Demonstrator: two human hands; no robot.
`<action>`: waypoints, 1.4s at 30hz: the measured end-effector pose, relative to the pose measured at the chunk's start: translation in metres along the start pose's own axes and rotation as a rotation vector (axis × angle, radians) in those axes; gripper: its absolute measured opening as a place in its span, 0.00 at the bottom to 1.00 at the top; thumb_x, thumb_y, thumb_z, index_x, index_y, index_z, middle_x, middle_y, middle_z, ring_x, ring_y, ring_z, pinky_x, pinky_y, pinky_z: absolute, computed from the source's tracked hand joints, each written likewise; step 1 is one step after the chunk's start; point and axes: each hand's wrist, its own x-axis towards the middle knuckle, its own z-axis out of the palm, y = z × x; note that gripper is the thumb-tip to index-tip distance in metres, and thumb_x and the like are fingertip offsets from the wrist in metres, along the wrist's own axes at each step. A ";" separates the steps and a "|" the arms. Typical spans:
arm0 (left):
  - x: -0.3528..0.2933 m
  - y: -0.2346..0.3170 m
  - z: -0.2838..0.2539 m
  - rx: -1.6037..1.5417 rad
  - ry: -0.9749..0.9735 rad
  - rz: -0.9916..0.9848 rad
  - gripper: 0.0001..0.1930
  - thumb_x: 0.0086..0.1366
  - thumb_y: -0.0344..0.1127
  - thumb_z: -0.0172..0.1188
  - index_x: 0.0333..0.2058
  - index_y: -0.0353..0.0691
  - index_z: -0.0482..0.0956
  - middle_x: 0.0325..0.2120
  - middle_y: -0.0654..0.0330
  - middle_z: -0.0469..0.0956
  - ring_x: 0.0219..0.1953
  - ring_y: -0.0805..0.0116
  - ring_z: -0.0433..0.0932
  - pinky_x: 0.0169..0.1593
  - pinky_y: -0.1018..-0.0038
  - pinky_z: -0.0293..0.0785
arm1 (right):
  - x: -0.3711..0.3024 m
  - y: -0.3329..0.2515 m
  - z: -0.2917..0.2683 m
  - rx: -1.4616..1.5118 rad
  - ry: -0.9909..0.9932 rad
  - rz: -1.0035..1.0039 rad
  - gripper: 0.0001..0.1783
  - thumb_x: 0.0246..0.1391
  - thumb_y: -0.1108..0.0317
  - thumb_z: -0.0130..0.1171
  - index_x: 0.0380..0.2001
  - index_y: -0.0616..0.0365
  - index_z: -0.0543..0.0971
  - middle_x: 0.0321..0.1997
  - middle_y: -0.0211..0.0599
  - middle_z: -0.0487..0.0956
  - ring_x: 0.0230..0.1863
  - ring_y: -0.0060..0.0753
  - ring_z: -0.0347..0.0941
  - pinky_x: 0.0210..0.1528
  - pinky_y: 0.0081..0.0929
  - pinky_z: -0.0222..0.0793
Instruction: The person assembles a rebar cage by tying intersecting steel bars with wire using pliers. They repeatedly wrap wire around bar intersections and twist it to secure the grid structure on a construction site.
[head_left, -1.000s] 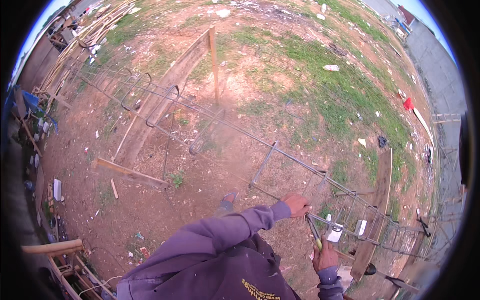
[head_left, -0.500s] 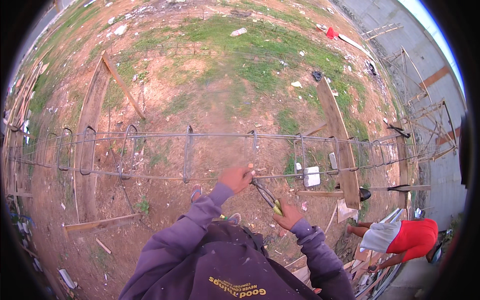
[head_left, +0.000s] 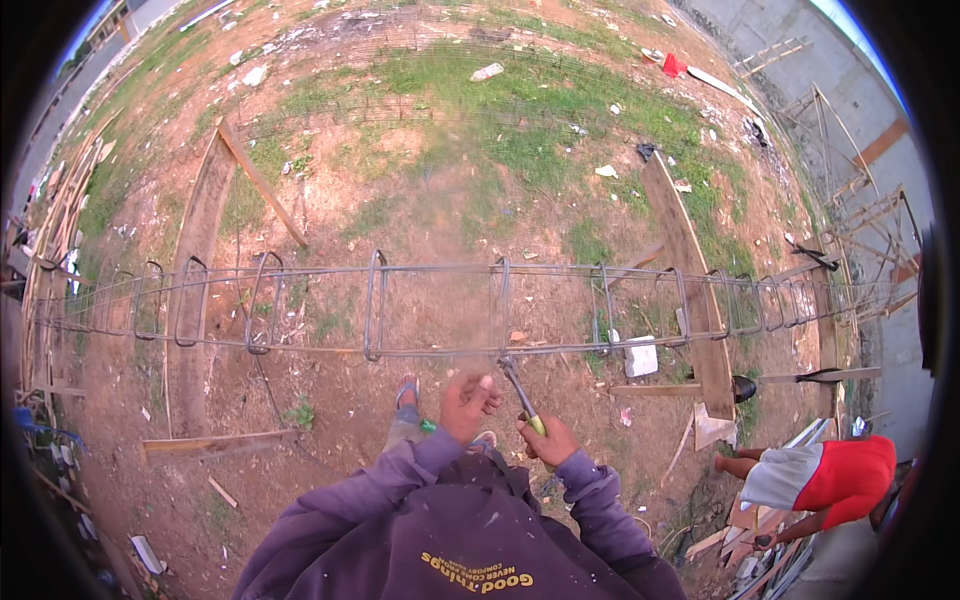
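My right hand [head_left: 552, 440] is closed around the yellow-green grips of a pair of pincers [head_left: 519, 389]. The jaws meet the near long bar of a rebar cage [head_left: 430, 352], where a rectangular stirrup [head_left: 502, 305] crosses it. My left hand [head_left: 468, 407] is off the cage, just left of the pincers, with its fingers loosely curled and apart. Nothing shows in it. Several stirrups are spaced along the cage, which runs from left to right in front of me. Any wire in the jaws is too small to make out.
Wooden supports stand under the cage, with upright boards at left [head_left: 195, 240] and right [head_left: 690, 270]. A white block [head_left: 641, 356] lies beyond my right hand. At lower right a person in a red shirt [head_left: 848, 478] bends near timber pieces. A grey wall [head_left: 850, 90] rises at far right.
My left hand has left the near bar and drawn back toward my body. The pincers have swung more upright, their handles moving left and nearer me, jaws still at the bar.
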 end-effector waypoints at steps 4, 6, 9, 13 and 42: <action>0.014 -0.020 0.012 -0.227 -0.381 -0.107 0.25 0.69 0.53 0.52 0.48 0.34 0.73 0.41 0.54 0.78 0.43 0.66 0.77 0.46 0.69 0.75 | 0.010 0.008 -0.009 0.659 -0.403 0.057 0.16 0.59 0.59 0.58 0.39 0.63 0.75 0.25 0.38 0.75 0.22 0.32 0.75 0.23 0.32 0.73; 0.022 -0.027 0.030 -0.371 -0.537 -0.179 0.24 0.69 0.54 0.52 0.45 0.34 0.73 0.42 0.53 0.78 0.44 0.66 0.78 0.46 0.68 0.75 | 0.015 0.011 -0.016 1.094 -0.741 0.129 0.15 0.60 0.61 0.58 0.40 0.63 0.74 0.28 0.40 0.77 0.28 0.36 0.78 0.28 0.37 0.76; 0.033 -0.034 0.062 -0.415 -0.429 -0.306 0.23 0.68 0.55 0.53 0.38 0.36 0.75 0.40 0.52 0.79 0.40 0.64 0.80 0.42 0.67 0.77 | 0.013 0.014 -0.025 0.893 -0.621 0.158 0.16 0.57 0.63 0.62 0.40 0.64 0.74 0.29 0.40 0.77 0.30 0.37 0.78 0.28 0.38 0.77; 0.037 -0.038 0.089 -0.238 -0.004 -0.304 0.22 0.67 0.53 0.55 0.26 0.37 0.74 0.23 0.53 0.81 0.28 0.63 0.83 0.32 0.69 0.76 | -0.008 0.014 -0.015 -0.173 0.116 -0.262 0.28 0.46 0.63 0.66 0.48 0.62 0.70 0.33 0.49 0.78 0.33 0.50 0.78 0.36 0.47 0.75; 0.058 -0.076 0.035 -0.813 -0.155 -0.156 0.20 0.70 0.38 0.51 0.58 0.39 0.70 0.44 0.63 0.78 0.43 0.74 0.76 0.46 0.74 0.74 | -0.019 0.016 0.024 0.623 -0.109 0.103 0.10 0.61 0.72 0.52 0.42 0.66 0.72 0.25 0.35 0.75 0.21 0.30 0.75 0.27 0.26 0.75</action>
